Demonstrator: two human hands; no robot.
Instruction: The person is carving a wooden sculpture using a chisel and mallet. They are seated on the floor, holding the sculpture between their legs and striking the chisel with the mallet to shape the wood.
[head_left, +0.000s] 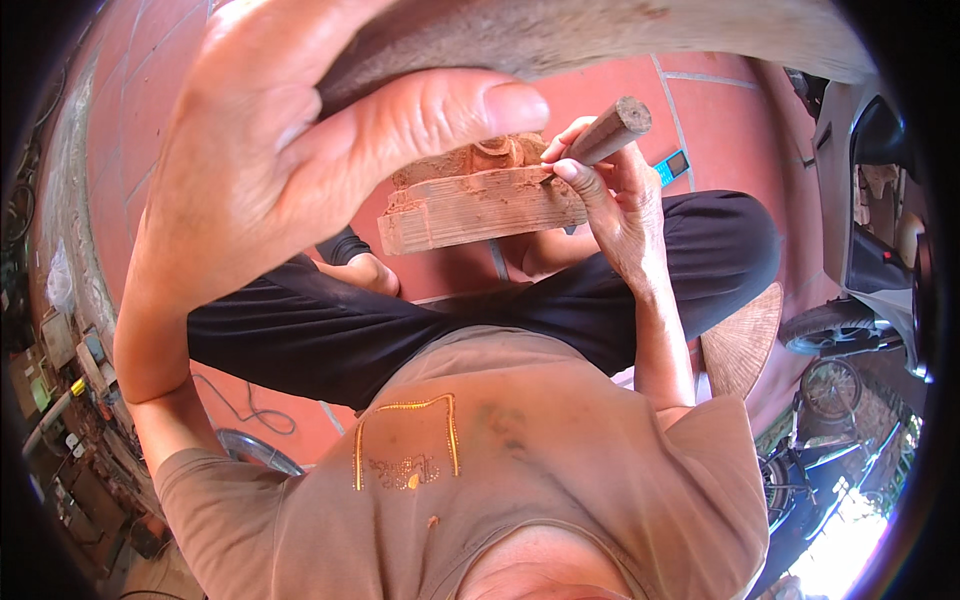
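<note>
Left hand (262,170) is wrapped around a thick wooden bar (620,40), raised above the carved wooden block (480,212), which is set before the folded legs (290,325). Over the block's right end, a wooden-handled carving tool (607,133) is grasped by the right hand (622,205); right of the block, a blue keypad phone (671,168) is seen.

Left hand (265,150) raised, gripping, right hand (622,205) pinching

This looked like a home workshop: a carved wooden block (480,212) lay over red floor tiles (722,130), with piled oddments (92,365) left, a motorbike wheel (826,328) right.
</note>
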